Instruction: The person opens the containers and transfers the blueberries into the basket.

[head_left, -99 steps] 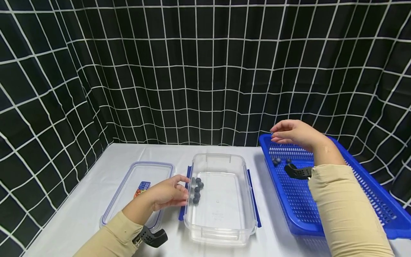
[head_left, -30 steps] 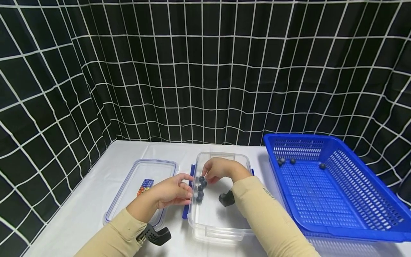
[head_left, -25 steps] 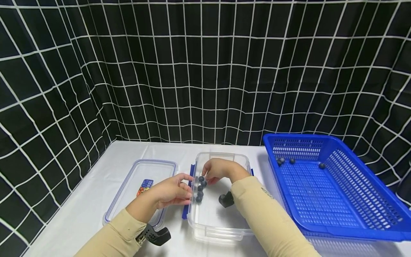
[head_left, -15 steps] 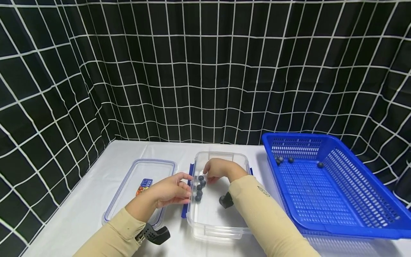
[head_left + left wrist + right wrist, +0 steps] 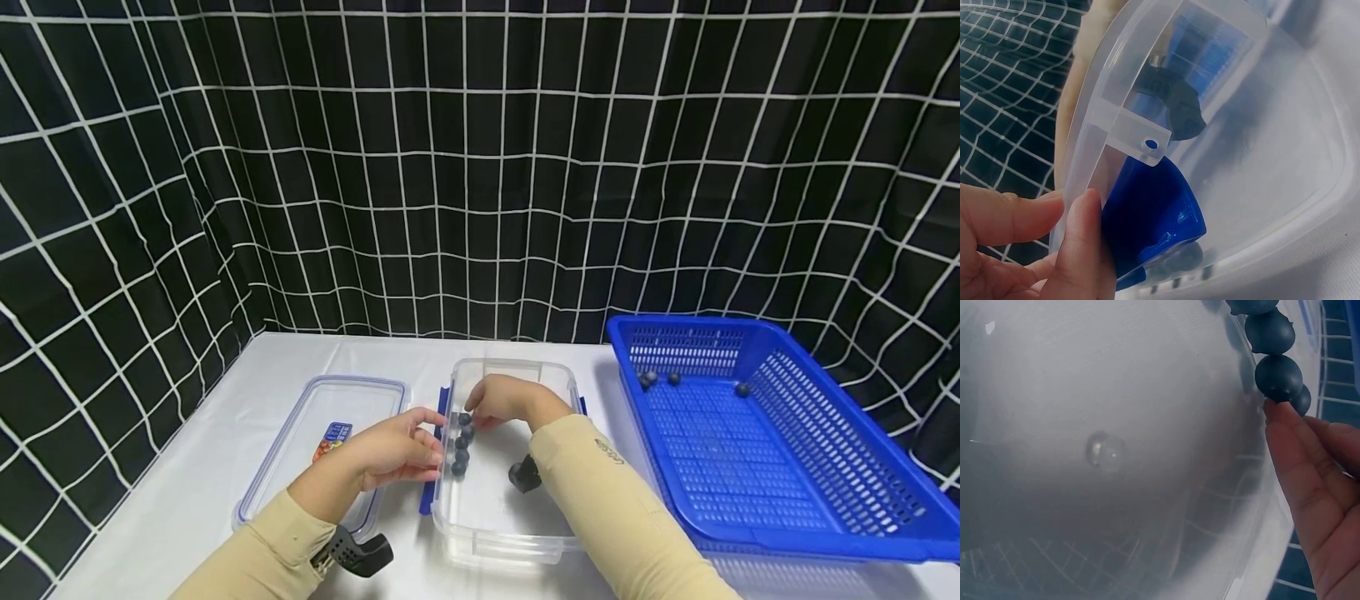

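In the head view, my left hand point(image 5: 401, 450) pinches the side wall of a clear plastic container point(image 5: 517, 537) between thumb and fingers. The left wrist view shows this grip beside a blue latch point(image 5: 1154, 212). Inside, several blueberries point(image 5: 462, 443) form a rough row along the left wall. My right hand point(image 5: 510, 400) reaches down into the container with bent fingers, its fingertips on the berries at the far end of the row. Close up in the right wrist view, the fingertips point(image 5: 1279, 419) meet a blueberry point(image 5: 1279, 378), with a second one just behind it.
On the right stands a blue perforated basket point(image 5: 750, 467) with several blueberries point(image 5: 674, 378) near its far end. A clear lid point(image 5: 300, 433) with a blue seal and colourful label lies left of the container. Black gridded cloth point(image 5: 510, 167) hangs behind the white table point(image 5: 187, 467).
My right hand moved from over the basket into the container, then slightly left against the blueberries, whose far end now sits closer to the wall. My left hand kept its hold.
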`<state>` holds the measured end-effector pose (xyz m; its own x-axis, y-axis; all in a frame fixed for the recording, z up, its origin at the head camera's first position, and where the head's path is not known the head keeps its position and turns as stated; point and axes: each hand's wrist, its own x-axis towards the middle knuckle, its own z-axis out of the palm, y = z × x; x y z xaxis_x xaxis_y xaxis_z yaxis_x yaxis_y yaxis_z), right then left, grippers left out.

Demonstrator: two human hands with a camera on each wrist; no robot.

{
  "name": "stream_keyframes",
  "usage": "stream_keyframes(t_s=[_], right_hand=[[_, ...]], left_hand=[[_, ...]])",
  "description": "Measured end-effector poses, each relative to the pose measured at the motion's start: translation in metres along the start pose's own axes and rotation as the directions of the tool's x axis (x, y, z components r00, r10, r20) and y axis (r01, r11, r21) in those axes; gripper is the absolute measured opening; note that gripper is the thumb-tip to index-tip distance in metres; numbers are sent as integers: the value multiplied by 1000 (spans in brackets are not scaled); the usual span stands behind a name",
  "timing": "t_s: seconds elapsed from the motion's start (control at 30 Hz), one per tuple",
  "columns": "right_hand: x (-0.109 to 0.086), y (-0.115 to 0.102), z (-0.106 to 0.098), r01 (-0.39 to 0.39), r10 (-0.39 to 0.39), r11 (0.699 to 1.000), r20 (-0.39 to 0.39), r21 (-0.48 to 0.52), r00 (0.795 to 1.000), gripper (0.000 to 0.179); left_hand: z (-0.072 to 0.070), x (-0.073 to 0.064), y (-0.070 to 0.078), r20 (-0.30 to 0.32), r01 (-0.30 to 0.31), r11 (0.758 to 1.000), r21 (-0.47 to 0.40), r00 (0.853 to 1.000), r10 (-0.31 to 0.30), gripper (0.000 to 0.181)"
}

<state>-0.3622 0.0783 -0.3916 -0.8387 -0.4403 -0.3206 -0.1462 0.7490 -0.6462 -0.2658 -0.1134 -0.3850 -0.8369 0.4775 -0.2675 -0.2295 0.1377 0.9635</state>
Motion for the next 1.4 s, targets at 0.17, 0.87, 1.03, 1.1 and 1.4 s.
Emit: stream_keyframes(t_s=[0.17,0.87,1.03,1.1,1.4], right_hand=[[2,3,3,6,-7,997,12,73,1000,30],[8,-2,-1,67,-61,954,-30,292,998,5],[4,-2,-5,102,-97,948,-30,300,995,6],[2,-1,-8,114,-112,942,-23,315,993,7],[-5,3,-24,172,-184,870,-19,461,983,11]], left_hand=[[0,-1,-1,-3,5,1000,4,1000,-5,53],[-1,-3,-1,-1,5,1000,8,1000,-5,52],[-1,-3,-1,3,3,1000,4,1000,-4,52],[-1,-3,-1,4,2,1000,1,1000,-2,53],[0,-1,1,7,-4,1000,-16,1000,4,56]])
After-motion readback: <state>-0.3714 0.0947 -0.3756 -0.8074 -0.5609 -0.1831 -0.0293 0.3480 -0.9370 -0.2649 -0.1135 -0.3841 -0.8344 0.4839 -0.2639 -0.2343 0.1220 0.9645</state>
